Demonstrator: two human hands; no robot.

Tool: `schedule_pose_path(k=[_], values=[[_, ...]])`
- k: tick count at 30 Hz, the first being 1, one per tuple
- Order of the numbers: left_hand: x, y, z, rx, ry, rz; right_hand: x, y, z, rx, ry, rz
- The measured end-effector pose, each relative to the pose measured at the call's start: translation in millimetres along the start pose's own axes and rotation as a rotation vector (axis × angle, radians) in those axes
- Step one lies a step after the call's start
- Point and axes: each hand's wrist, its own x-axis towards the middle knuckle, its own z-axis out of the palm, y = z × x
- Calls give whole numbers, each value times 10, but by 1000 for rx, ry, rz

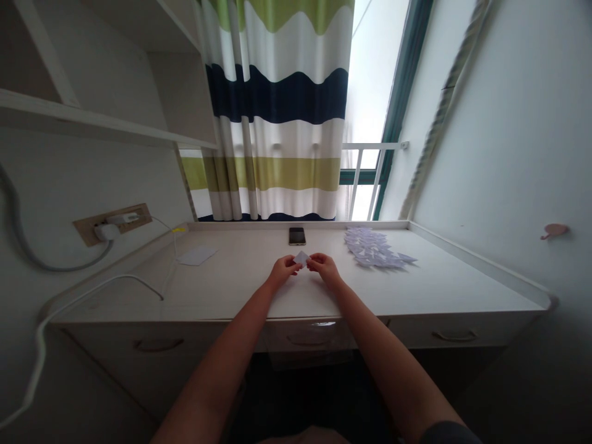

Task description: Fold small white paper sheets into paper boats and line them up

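Between my two hands is a small folded piece of white paper (301,258), held up just above the desk with one corner pointing away from me. My left hand (283,270) pinches its left side between thumb and fingers. On the other side, my right hand (324,266) grips the right edge with its fingertips. The finer folds are too small to make out. To the right of my hands lies a spread pile of folded white paper triangles (374,248). A few flat white sheets (198,255) rest on the left part of the desk.
Beyond my hands a dark phone (296,236) lies on the white desk (240,290). A white cable (115,277) crosses the desk's left side, near a wall socket with plugs (111,227). Low rims edge the desk; a striped curtain (277,92) hangs behind it.
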Motion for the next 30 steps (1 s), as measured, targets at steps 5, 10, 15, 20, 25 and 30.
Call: schedule_pose_path(k=[5, 10, 15, 20, 25, 30], values=[[18, -29, -3, -4, 26, 5, -13, -18, 5, 2, -33, 23], [-1, -3, 7, -11, 2, 11, 5, -7, 13, -74, -48, 9], [-22, 26, 25, 45, -6, 55, 4, -4, 11, -110, -44, -16], [-2, -4, 16, 82, 65, 125, -6, -16, 5, -109, -52, -39], [-22, 34, 3, 42, 101, 80, -28, -38, 18, 2, -94, -49], [-64, 105, 12, -151, 96, -43, -22, -36, 23, 1, -63, -92]])
